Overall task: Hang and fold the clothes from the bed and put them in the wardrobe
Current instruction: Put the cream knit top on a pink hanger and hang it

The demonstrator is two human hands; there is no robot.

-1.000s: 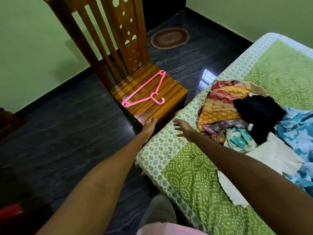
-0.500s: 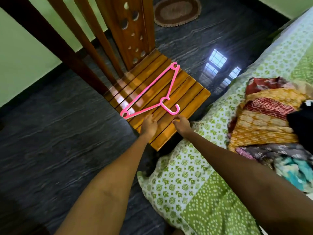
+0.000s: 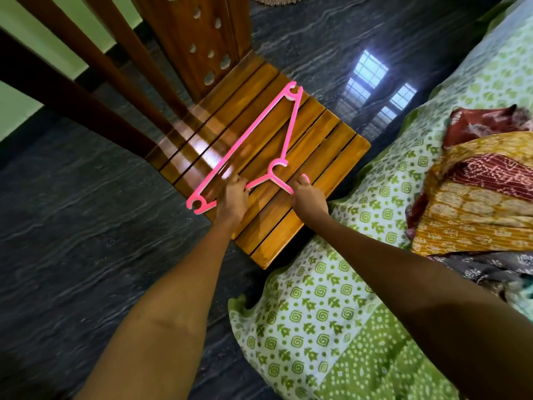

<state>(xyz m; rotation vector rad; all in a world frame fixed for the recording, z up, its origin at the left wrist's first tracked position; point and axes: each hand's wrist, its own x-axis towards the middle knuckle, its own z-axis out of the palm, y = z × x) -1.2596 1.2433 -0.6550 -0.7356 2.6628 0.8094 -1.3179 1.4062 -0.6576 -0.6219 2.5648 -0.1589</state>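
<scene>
- Hanger (image 3: 253, 145), pink plastic, flat on slatted wooden chair (image 3: 326, 157) seat, under and just beyond both hands.
- Left hand (image 3: 233, 197) on hanger's near arm, fingers curled over pink bar close to its notched end; looks like a grip, though fingertips partly hidden.
- Right hand (image 3: 308, 194) at hanger's hook, fingers curled around curved pink end, thumb up beside it.
- Both forearms stretched forward from bottom edge, left over dark floor (image 3: 72, 255), right over bed (image 3: 331, 313) corner.
- Clothes (image 3: 476, 197) heaped on bed, well to the right of right hand: orange-yellow printed piece on top, dark red piece behind it, grey printed piece nearer.
- Bed covered in green-and-white patterned sheet, its corner touching or just beside chair seat, below right hand.
- Chair back with round cut-outs rising beyond hands; green wall (image 3: 43, 39) visible through its slats, far left.
</scene>
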